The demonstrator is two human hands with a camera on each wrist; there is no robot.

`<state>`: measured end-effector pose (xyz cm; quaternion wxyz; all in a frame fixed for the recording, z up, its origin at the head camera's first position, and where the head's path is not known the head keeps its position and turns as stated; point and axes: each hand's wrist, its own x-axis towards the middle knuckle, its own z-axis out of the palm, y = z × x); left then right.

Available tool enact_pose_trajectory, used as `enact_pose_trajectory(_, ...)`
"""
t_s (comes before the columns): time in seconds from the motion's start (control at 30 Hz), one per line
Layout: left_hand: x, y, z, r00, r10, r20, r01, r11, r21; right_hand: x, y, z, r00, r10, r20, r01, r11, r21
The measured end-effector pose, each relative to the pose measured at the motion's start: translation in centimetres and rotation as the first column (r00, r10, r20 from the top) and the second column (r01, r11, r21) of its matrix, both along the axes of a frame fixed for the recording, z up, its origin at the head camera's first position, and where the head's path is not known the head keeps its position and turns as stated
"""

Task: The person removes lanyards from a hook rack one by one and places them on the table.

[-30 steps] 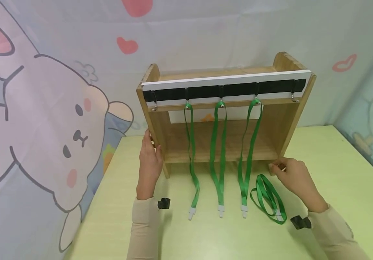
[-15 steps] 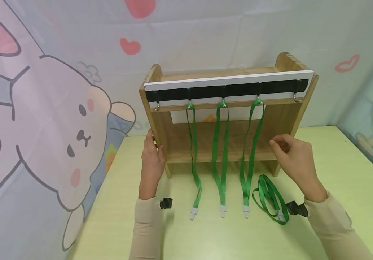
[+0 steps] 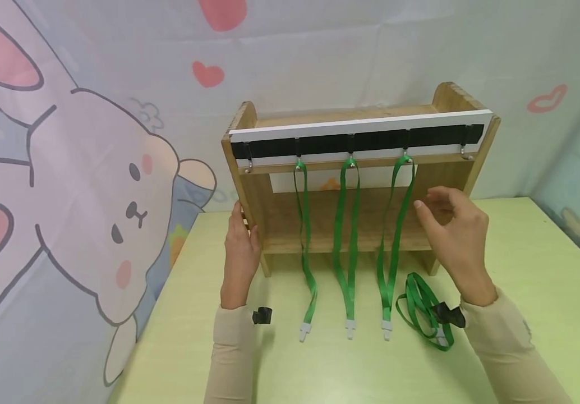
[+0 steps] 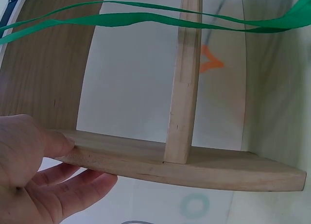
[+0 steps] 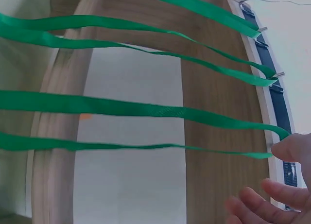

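Observation:
My left hand (image 3: 241,255) holds the left side panel of a small wooden shelf (image 3: 350,247). In the left wrist view the thumb (image 4: 58,142) lies on one face of the panel and the fingers behind it. Three green lanyards (image 3: 346,224) hang from hooks on the shelf's front strip, their white clips (image 3: 350,329) low over the table. My right hand (image 3: 456,241) is raised in front of the shelf's right side, thumb and fingers apart, holding nothing. It is close to the rightmost hanging lanyard (image 3: 396,235); contact cannot be told.
A coiled green lanyard (image 3: 419,308) lies on the light green table (image 3: 350,376), partly behind the black camera mount (image 3: 449,315) on my right wrist. The outermost left hook (image 3: 248,167) and right hook (image 3: 465,154) are bare. A printed cloth (image 3: 371,56) hangs behind.
My right hand has left the shelf's lower right foot and risen toward the rightmost hanging lanyard, its fingers spreading. The left hand stays on the side panel. The view has shifted slightly.

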<state>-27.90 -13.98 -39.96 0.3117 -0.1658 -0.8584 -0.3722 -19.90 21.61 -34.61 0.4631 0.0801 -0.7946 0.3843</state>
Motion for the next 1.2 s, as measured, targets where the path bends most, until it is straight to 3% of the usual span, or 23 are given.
enact_pose_trajectory(0.2,0.0,0.0,-0.2,1.000,0.004,-0.021,-0.004,1.000,-0.003,-0.4,-1.1,0.2,0.999,0.049,0.007,-0.049,0.998,-0.048)
enact_pose_trajectory(0.47,-0.3,0.1,0.2,1.000,-0.001,0.005,0.001,1.000,-0.013,-1.6,-2.3,0.6,0.994,0.110,-0.009,-0.111,0.993,-0.052)
enact_pose_trajectory(0.63,-0.2,0.0,0.1,1.000,0.002,0.008,-0.002,1.000,-0.004,-2.2,-2.9,0.9,0.996,0.089,-0.002,-0.089,0.996,-0.028)
enact_pose_trajectory(0.97,0.0,0.0,-0.1,0.999,-0.012,-0.048,0.011,1.000,-0.019,-3.0,-2.9,1.1,0.998,0.059,0.028,-0.058,0.997,-0.045)
enact_pose_trajectory(1.2,-0.1,0.1,-0.1,0.999,-0.004,-0.033,0.003,1.000,-0.017,-3.2,-3.0,1.6,0.999,0.035,0.031,-0.034,0.999,-0.036)
